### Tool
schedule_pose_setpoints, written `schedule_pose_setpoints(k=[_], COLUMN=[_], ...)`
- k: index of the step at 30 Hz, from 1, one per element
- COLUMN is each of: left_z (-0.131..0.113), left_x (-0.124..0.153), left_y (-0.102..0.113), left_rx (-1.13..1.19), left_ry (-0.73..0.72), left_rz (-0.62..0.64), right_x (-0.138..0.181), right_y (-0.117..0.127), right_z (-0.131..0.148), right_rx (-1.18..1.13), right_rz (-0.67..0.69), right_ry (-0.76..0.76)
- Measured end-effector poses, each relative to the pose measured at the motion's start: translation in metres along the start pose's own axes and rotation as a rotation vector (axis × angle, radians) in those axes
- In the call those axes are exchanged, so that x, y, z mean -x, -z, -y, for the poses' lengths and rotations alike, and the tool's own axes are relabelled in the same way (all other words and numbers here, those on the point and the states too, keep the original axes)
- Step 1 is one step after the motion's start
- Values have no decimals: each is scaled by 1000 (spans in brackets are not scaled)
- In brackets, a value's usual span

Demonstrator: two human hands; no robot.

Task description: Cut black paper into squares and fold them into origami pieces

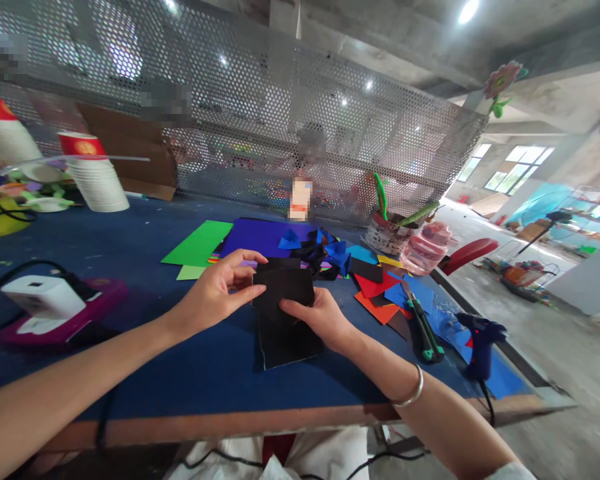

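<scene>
My left hand pinches the left edge of a small black paper square, thumb and fingers closed on it. My right hand grips the same black paper from below and the right, thumb on its lower edge. Under it a larger black sheet lies flat on the blue table. A silver bangle circles my right wrist.
Sheets of green, purple, red, orange and blue paper and folded blue pieces lie behind. A green-handled cutter and blue glue gun sit right. Paper cup stacks and a white device stand left. A perforated metal screen backs the table.
</scene>
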State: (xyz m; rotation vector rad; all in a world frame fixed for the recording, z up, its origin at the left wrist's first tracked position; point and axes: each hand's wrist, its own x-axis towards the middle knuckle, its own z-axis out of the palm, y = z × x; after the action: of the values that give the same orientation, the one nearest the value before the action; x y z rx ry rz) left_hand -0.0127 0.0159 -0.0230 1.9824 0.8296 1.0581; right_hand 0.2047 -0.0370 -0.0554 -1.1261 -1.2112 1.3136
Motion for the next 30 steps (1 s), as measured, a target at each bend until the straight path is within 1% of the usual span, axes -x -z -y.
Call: schedule_pose_setpoints(k=[2, 4, 9, 12, 14, 16, 18, 19, 26, 28, 30], left_z=[-1, 0, 6, 8, 7, 6, 6, 6, 8, 8, 8], left_x=[3, 4, -1, -3, -1, 2, 6, 8, 6, 4, 4], left_y=[-1, -1, 2, 2, 0, -2, -2, -2, 6, 7, 8], left_rx=[-44, -47, 113, 155, 92, -6, -84, -102, -207, -224, -225], left_ry=[-38, -32, 119, 134, 69, -36, -129, -153, -283, -286, -288], left_rz=[-35, -50, 19, 23, 5, -18, -19, -9, 98, 121, 116], right_x=[0, 0, 2, 3, 2, 1, 0, -1, -1, -1, -1], right_y=[0, 0, -1, -2, -2, -2, -1, 0, 0, 0, -1], right_z=[1, 2, 5, 7, 9, 10, 10, 9, 11, 12, 12], right_rx=[-6, -14, -91, -147, -170, -175, -173, -172, -170, -171, -164], right_rz=[-6, -8, 22, 25, 14, 3, -8, -13, -22, -20, -16], right_ry=[-5, -12, -68, -139, -183, -207, -215, -218, -229, -225, -220])
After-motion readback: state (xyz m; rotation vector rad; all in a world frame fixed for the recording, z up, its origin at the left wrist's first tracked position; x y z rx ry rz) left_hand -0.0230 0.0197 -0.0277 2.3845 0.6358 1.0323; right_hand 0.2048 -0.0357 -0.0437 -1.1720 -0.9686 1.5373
